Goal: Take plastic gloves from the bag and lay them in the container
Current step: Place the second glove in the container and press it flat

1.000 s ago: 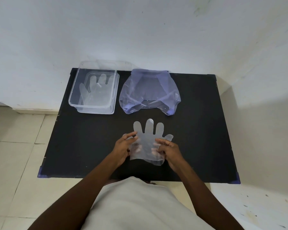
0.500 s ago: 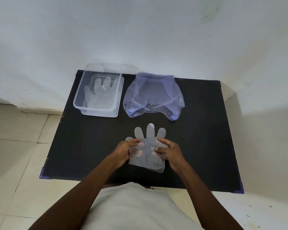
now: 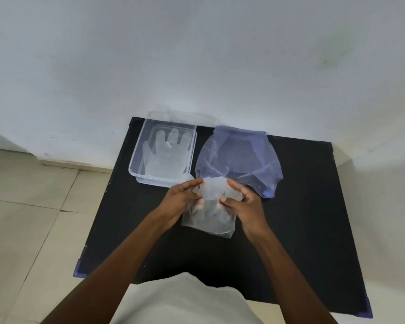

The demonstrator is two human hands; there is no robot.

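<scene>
A clear plastic glove [image 3: 208, 216] hangs between both hands above the middle of the black table [image 3: 313, 218], its cuff end drooping toward me and its fingers bunched up out of sight. My left hand [image 3: 181, 199] pinches the glove's left edge and my right hand [image 3: 244, 202] pinches its right edge. At the table's far left stands a clear rectangular container [image 3: 136, 167] with at least one flat glove [image 3: 166, 155] lying inside. To the container's right lies the bluish see-through bag [image 3: 239, 157], just beyond my right hand.
A white wall rises directly behind the table. Pale floor tiles [image 3: 33, 206] lie to the left and the table's near corners carry blue caps [image 3: 78, 270]. My light shirt fills the bottom middle.
Both hands lifted the glove off the table and carried it away from me toward the container and bag. The glove's fingers, spread flat before, are now crumpled. The camera tilted upward.
</scene>
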